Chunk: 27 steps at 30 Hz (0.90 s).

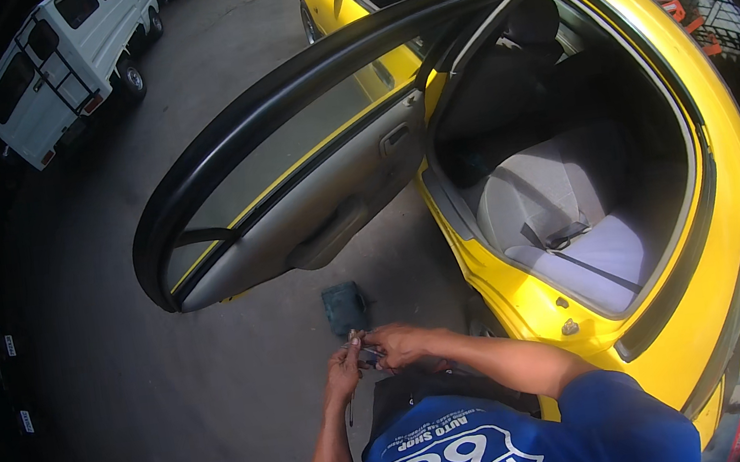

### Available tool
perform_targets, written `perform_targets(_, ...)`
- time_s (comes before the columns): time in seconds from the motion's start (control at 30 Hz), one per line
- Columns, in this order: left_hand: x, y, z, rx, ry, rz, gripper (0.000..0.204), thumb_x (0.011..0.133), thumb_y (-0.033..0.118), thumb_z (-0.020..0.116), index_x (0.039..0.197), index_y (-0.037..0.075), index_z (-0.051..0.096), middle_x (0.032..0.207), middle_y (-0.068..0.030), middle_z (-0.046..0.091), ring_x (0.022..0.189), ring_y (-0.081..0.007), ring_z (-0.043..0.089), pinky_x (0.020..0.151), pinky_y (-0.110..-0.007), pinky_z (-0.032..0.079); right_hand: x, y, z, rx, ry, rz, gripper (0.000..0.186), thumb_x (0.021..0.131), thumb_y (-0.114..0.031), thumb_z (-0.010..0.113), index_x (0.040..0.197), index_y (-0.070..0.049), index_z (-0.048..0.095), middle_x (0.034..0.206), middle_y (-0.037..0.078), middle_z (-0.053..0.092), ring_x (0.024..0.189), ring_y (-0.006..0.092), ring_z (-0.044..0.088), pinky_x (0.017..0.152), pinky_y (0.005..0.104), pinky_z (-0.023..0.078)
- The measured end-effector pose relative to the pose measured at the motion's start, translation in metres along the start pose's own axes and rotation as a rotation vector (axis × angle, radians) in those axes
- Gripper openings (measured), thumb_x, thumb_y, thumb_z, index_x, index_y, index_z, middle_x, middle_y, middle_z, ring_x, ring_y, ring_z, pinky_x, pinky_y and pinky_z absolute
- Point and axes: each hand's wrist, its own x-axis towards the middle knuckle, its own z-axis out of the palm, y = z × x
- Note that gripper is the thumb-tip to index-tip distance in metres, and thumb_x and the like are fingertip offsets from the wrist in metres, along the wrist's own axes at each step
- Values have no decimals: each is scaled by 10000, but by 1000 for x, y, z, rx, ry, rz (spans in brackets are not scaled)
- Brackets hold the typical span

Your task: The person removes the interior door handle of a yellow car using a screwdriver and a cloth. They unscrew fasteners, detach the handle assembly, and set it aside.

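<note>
Both hands meet at the lower middle of the frame, fingers pinched narrow around a small part (pixel 370 357). The left hand (pixel 343 373) grips from the left, the right hand (pixel 398 346) from the right, close together. The part looks dark and bluish between the fingers, but it is too small and too covered to say what it is. A thin dark strip (pixel 349 409) hangs just below the left hand; whether it is held there is unclear.

Just above the hands, a dark green box (pixel 346 312) rests on the ground. From the centre to the right edge stands a yellow car (pixel 725 113), its door (pixel 319 196) swung wide toward the left. Inside the opening, a belt (pixel 596 268) lies across the pale seat (pixel 522 194).

As for progress, the door is already open, with its armrest (pixel 329 236) and inner handle (pixel 396 139) in place. The part is in the fingers, apart from the door, so the work seems to be at the handling stage; how much remains cannot be told.
</note>
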Motion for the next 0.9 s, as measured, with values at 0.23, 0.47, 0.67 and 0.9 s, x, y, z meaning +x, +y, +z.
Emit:
perform_targets(0.23, 30, 13, 15, -444, 571, 240, 424, 1117, 366, 488, 959, 28, 688, 885, -52, 670, 723, -175, 623, 738, -329, 490, 51, -10, -45, 648, -316, 187, 522, 1088, -525, 560, 1270, -48, 667, 1055, 40, 688, 956, 177, 673, 856, 357, 567)
perform_targets(0.47, 57, 56, 36, -376, 617, 133, 544, 1095, 400, 489, 728, 9, 583, 682, -86, 601, 646, -180, 588, 646, -366, 475, 101, 28, -125, 352, -350, 264, 545, 1098, -547, 525, 1193, -25, 649, 1004, 33, 674, 894, 146, 663, 820, 307, 580)
perform_targets(0.67, 157, 70, 102, -554, 624, 179, 605, 1111, 455, 444, 766, -24, 577, 720, -72, 574, 697, -172, 621, 635, -362, 620, 154, 86, -209, 139, -592, 246, 503, 1087, -530, 561, 1156, -34, 606, 973, 60, 671, 849, 140, 659, 774, 310, 584)
perform_targets(0.9, 255, 71, 195, -967, 879, 334, 504, 1144, 430, 439, 1211, -1, 691, 806, 14, 517, 740, -103, 540, 639, -279, 485, 207, 170, -229, 51, -501, -35, 401, 1082, -409, 568, 1126, -12, 605, 891, 60, 664, 843, 145, 635, 779, 335, 546)
